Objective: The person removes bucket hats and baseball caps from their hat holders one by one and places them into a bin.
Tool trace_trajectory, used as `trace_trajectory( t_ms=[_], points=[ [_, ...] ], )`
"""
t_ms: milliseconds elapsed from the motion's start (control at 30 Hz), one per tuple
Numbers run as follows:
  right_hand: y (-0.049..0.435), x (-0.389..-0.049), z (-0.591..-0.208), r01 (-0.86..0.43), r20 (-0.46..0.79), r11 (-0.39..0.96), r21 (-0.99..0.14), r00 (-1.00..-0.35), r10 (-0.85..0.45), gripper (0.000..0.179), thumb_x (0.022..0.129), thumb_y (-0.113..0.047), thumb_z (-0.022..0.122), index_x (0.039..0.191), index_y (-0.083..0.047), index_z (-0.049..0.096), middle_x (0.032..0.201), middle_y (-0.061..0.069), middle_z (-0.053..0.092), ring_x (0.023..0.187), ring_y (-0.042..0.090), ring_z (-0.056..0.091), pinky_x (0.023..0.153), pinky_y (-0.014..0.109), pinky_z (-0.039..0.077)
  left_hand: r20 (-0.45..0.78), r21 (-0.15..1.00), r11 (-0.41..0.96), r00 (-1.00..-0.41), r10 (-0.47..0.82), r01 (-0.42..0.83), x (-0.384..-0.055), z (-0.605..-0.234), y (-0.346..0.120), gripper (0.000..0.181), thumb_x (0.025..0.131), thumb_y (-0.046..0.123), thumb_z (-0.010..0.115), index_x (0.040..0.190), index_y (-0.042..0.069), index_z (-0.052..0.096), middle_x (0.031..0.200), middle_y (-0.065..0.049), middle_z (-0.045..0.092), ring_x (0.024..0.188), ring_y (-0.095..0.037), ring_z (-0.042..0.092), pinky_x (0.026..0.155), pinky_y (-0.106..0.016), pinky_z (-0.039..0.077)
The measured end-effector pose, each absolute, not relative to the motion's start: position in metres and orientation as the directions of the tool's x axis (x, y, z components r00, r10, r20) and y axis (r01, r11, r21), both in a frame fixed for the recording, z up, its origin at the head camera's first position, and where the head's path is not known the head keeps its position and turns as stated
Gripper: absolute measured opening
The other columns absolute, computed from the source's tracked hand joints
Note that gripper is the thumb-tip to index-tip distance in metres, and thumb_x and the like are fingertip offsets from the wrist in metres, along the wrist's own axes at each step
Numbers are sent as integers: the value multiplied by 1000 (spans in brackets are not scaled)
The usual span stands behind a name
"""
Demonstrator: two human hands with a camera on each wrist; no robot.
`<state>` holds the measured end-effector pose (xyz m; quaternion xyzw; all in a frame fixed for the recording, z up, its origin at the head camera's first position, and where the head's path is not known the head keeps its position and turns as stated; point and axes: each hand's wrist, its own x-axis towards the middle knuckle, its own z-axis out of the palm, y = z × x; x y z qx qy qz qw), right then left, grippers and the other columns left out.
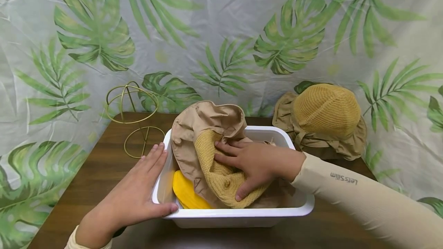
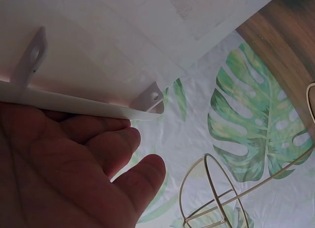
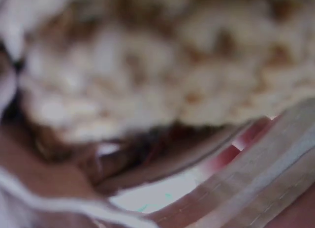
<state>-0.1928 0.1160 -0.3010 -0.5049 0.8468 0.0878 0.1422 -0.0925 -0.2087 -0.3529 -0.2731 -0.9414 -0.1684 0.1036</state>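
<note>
A white plastic bin (image 1: pixel 238 213) stands on the table. Inside it lies a tan hat (image 1: pixel 188 133) with a mustard knitted crown (image 1: pixel 207 156), its wide cloth brim rising above the back rim. My right hand (image 1: pixel 256 162) presses on the knitted part with fingers spread. Along the bin's left rim rests my left hand (image 1: pixel 135 187), fingers extended and thumb at the front corner. From the left wrist view, the left hand (image 2: pixel 74 159) touches the rim's outer side from below. Blurred knit (image 3: pixel 157 75) fills most of the right wrist view.
A yellow item (image 1: pixel 188 193) lies at the bin's front left, partly covered by the hat. Behind the bin on the right, another tan hat with a knitted crown (image 1: pixel 327 108) sits on a stand. A gold wire stand (image 1: pixel 131 120) is at the back left of the wooden table (image 1: pixel 86 187).
</note>
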Motion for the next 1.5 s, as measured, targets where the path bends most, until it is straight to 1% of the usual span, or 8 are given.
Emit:
trace_trajectory(
  t_ms=[367,533,667,900,1000,1233,1367,1500],
  points=[
    [103,-193,-326,-854,-424,520,-11,-467,-776,106,78,-80,58,161,-32,11,166,-2,3,148,31,18,116,49,24,291,254,798,-830,476,547,-92,-351,-209,115,76,71,68,152,-6,29,163,-19,18,149,-34,17,116,-53,24],
    [108,-196,-316,-872,-404,490,-17,-442,-801,99,82,-78,55,160,-30,19,165,-1,13,146,27,26,116,45,27,292,266,793,-830,475,547,-92,-351,-207,115,76,71,68,152,-6,30,162,-19,18,149,-34,17,116,-53,24],
    [119,-195,-287,-909,-279,416,-30,-392,-877,88,86,-73,54,155,-21,37,160,6,31,138,27,42,110,46,36,300,262,792,-826,477,552,-92,-351,-207,115,76,71,68,151,-7,31,162,-20,19,149,-35,18,115,-54,25],
    [136,-214,-246,-962,116,273,22,-269,-956,60,95,-51,61,137,-8,60,136,9,60,122,28,58,99,48,47,295,265,798,-834,467,541,-92,-352,-209,115,76,70,69,152,-7,30,162,-19,18,149,-35,17,116,-53,24],
    [140,-229,-236,-946,140,323,0,-320,-937,63,94,-50,63,141,-9,56,144,13,52,131,33,49,104,52,41,287,265,800,-836,467,538,-93,-352,-209,114,76,70,68,153,-6,29,162,-19,18,149,-34,17,114,-55,25],
    [134,-269,-241,-885,-33,461,-56,-460,-887,84,91,-64,57,157,-18,31,163,13,19,146,37,23,113,56,27,272,258,806,-840,469,534,-94,-351,-209,114,76,71,67,152,-6,30,162,-19,20,149,-35,18,111,-59,28],
    [126,-281,-257,-876,-103,455,-161,-444,-890,87,91,-64,57,159,-19,25,164,10,18,147,32,22,114,52,27,269,267,803,-841,469,533,-93,-352,-209,114,77,71,67,152,-6,30,162,-18,19,149,-34,17,111,-60,29],
    [115,-275,-262,-907,-113,374,-192,-358,-927,89,90,-65,58,159,-18,27,163,11,20,147,31,24,114,51,27,271,263,806,-843,465,529,-92,-351,-209,114,77,71,67,153,-6,29,162,-18,19,149,-34,17,110,-60,29]
  ],
)
